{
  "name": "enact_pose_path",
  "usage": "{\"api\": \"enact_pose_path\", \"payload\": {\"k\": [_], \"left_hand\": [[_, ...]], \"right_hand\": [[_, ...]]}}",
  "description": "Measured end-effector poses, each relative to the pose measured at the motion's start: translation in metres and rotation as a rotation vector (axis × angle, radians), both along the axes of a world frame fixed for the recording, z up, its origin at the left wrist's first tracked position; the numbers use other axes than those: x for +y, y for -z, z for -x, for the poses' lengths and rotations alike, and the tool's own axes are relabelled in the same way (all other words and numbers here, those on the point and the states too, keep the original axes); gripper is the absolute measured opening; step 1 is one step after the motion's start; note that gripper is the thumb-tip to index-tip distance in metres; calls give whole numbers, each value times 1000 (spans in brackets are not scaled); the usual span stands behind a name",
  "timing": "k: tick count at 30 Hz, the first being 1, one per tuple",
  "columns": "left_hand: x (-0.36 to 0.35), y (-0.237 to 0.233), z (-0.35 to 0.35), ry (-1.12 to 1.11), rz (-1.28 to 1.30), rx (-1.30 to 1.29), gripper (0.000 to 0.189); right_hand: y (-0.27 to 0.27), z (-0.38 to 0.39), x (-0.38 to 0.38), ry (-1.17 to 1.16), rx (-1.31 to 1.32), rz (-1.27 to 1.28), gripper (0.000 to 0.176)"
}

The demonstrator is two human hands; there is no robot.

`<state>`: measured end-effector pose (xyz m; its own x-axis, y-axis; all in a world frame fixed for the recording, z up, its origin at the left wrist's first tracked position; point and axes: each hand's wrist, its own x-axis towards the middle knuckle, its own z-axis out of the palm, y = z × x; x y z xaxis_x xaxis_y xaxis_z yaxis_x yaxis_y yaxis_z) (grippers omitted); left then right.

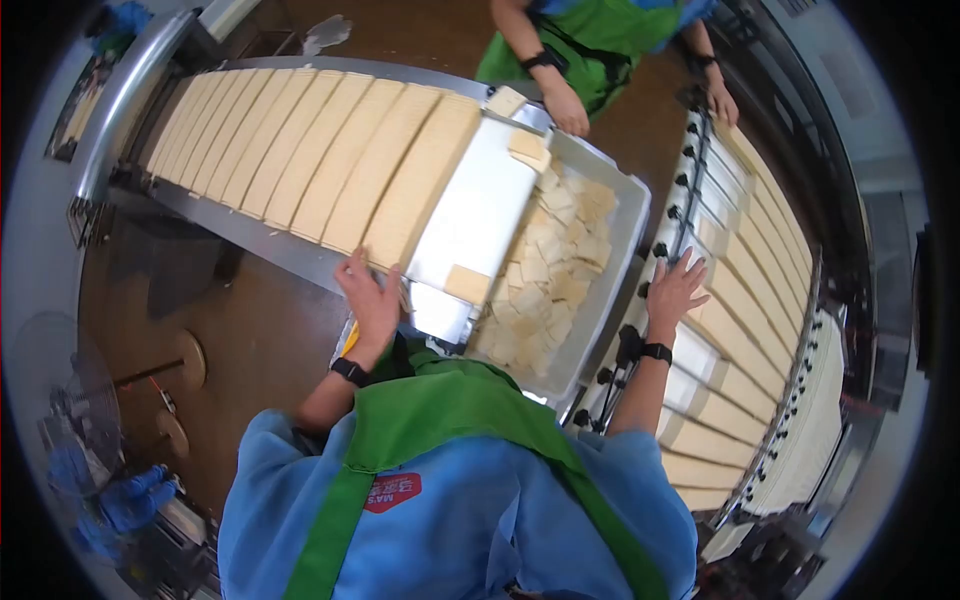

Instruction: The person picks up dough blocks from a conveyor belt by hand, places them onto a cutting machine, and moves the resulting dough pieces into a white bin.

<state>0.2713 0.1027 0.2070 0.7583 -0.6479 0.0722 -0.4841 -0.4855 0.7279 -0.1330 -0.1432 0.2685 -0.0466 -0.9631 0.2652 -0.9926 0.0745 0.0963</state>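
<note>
Rows of thin pale square sheets (340, 160) lie overlapped on a metal conveyor. At the near end of the last row is my left hand (372, 297), fingers apart and fingertips at the row's edge. My right hand (676, 292) is spread over the inner edge of a second conveyor, beside its lanes of pale stacks (745, 290); whether it touches them cannot be told. Between the two conveyors a white bin (628, 230) holds many loose pale pieces (540, 265). A small stack (467, 284) lies on the bare metal plate (470, 200) near the bin.
Across the bin stands a co-worker in a green apron (590, 50), one hand at the bin's far corner, the other at the second conveyor's far end. Black knobs (630, 345) line that conveyor's inner edge. A curved metal tube (135, 100) rises at far left.
</note>
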Motion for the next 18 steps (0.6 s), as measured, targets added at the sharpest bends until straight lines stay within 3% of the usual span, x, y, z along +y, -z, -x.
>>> {"api": "enact_pose_path", "payload": {"k": [2,5,6,8,14,18], "left_hand": [[-11,-4,2,5,36,70,70],[-24,-15,2,-32,17,155,74],[-28,-17,2,-30,-5,149,76],[-33,-22,3,-11,-64,155,78],[-34,-32,3,47,-99,205,84],[-37,-33,1,97,-114,203,85]], "right_hand": [[-31,-68,-3,-140,-206,25,60],[11,-165,-35,-678,-376,102,47],[26,-202,-50,-825,-599,26,47],[30,-268,-68,-952,-623,-73,46],[46,-361,-108,-879,-238,-237,42],[45,-378,-108,-797,-165,-269,45]]}}
